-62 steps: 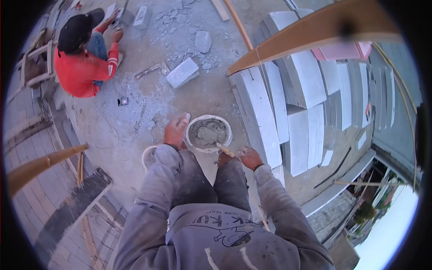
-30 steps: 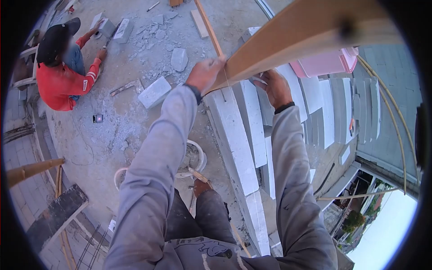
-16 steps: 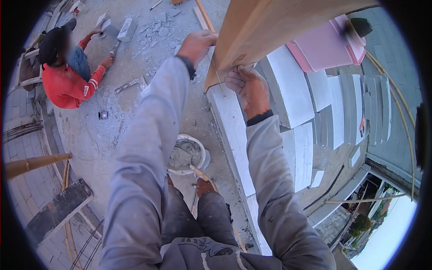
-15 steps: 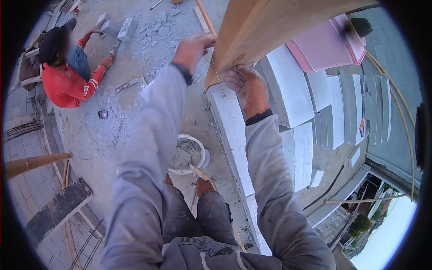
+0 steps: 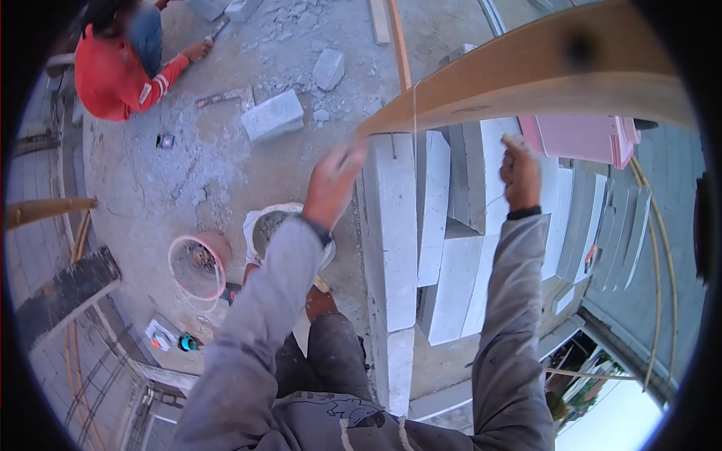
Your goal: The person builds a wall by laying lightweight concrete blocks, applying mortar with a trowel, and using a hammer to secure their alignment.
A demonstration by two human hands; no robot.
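Observation:
A thick wooden post (image 5: 526, 83) crosses the upper right, its lower end by the top of a row of pale blocks (image 5: 392, 225). My left hand (image 5: 335, 180), blurred, is beside that end with its fingers close together; what it holds, if anything, is hidden. My right hand (image 5: 520, 173) is curled closed over the stacked blocks, with a thin string trailing from its fingers. Another stretch of string (image 5: 414, 120) hangs down across the post. Below my left hand stands a bucket of grey mortar (image 5: 267, 229), partly hidden by my sleeve.
A co-worker in a red top (image 5: 124, 79) crouches at the upper left, holding a tool. A loose block (image 5: 272, 116) and rubble lie on the floor. A pink bucket (image 5: 199, 263) stands at the lower left. Behind the post is a pink cooler box (image 5: 587, 139).
The view has shifted. My right hand has moved away from the post to the right, fingers still closed, and my left hand has come down to the post's lower end.

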